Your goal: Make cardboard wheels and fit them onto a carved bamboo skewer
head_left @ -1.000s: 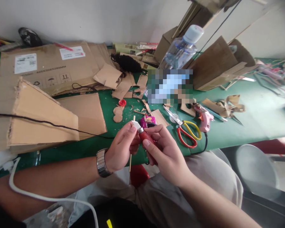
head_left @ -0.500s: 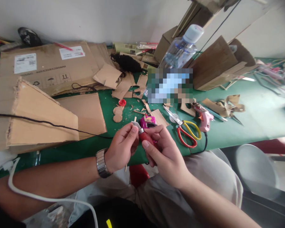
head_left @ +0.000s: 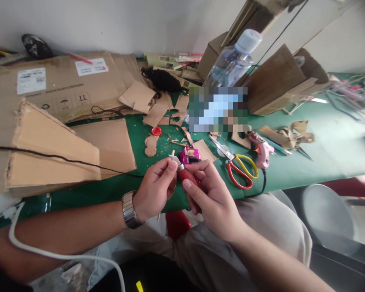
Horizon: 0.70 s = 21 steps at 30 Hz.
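My left hand [head_left: 154,190] pinches a thin wooden stick [head_left: 172,154]; its top pokes above my fingers and its lower end shows below my palm. My right hand [head_left: 211,198] is wrapped round the red handle of a small knife [head_left: 185,174], whose short metal blade rests against the stick beside my left fingertips. Both hands hover at the front edge of the green table [head_left: 307,162], over my lap. A metal watch [head_left: 129,209] sits on my left wrist.
Behind my hands lie a pink tape measure [head_left: 190,155], red-and-yellow scissors [head_left: 239,167], a pink glue gun [head_left: 263,151], round cardboard discs [head_left: 150,146] and a red cap [head_left: 156,131]. Cardboard sheets [head_left: 48,142] fill the left. A water bottle [head_left: 231,61] stands behind. A white stool [head_left: 327,215] is at right.
The stick has slid upward through my left fingers, so less of it hangs below my palm. The knife stays against it; both hands have barely shifted.
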{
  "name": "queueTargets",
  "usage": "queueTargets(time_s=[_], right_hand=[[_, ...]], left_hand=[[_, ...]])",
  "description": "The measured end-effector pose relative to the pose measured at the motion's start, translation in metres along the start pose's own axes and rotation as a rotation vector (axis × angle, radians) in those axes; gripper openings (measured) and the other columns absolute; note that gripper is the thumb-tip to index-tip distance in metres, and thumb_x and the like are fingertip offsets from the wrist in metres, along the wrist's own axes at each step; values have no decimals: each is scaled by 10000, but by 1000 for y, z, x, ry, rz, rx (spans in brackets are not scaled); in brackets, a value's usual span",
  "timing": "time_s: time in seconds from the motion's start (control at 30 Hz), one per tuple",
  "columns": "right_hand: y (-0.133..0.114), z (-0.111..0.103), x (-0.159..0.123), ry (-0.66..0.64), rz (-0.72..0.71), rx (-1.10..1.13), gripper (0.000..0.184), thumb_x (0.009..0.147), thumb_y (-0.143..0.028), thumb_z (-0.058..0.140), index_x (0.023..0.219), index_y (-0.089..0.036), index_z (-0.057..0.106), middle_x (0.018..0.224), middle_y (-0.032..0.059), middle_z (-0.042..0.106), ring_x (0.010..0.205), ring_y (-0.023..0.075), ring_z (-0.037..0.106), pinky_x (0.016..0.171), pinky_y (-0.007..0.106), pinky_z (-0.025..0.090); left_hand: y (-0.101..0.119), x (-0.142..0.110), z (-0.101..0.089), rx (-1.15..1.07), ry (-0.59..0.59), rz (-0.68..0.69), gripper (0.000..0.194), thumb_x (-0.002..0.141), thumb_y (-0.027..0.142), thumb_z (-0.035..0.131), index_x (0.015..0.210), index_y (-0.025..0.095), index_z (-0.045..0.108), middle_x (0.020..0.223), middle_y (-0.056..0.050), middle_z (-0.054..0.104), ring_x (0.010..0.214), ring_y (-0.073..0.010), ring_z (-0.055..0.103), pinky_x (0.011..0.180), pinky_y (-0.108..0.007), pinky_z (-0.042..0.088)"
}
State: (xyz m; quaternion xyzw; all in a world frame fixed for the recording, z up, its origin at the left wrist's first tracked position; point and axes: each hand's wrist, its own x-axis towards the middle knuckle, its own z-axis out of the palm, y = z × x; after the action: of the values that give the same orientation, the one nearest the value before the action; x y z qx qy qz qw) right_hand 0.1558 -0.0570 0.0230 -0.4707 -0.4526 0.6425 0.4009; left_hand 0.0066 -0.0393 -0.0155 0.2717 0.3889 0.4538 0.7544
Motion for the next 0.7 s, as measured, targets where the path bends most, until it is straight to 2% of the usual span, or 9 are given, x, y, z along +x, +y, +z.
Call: queueTargets(time_s=[0.17, 0.43, 0.7], right_hand=[[2, 0, 1, 7, -3, 1, 245, 1033, -425, 701, 1079, -259, 527, 840, -73, 584, 447, 25, 467, 399, 196, 311], [4, 1, 3, 24, 28, 11, 302, 1013, -479, 711, 1099, -267, 513, 844, -74, 588, 430, 31, 486, 380, 181, 330], [0, 0, 3, 18, 16, 19, 319, 998, -483, 733, 1084, -263, 519, 820, -77, 587, 429, 27, 480, 384, 170, 336]], left_hand=[[-1, 0, 0, -22, 13, -32, 546, 918, 668, 716, 763, 214, 456, 566, 103, 342, 435, -39, 242, 379, -153, 222], [-5, -1, 0, 1, 51, -23, 599, 899, 681, 729, 683, 206, 435, 522, 93, 336, 428, -44, 274, 388, -172, 231], [-4, 2, -3, -54, -19, -4, 533, 936, 653, 700, 765, 209, 459, 601, 91, 336, 480, -56, 302, 438, -170, 282]])
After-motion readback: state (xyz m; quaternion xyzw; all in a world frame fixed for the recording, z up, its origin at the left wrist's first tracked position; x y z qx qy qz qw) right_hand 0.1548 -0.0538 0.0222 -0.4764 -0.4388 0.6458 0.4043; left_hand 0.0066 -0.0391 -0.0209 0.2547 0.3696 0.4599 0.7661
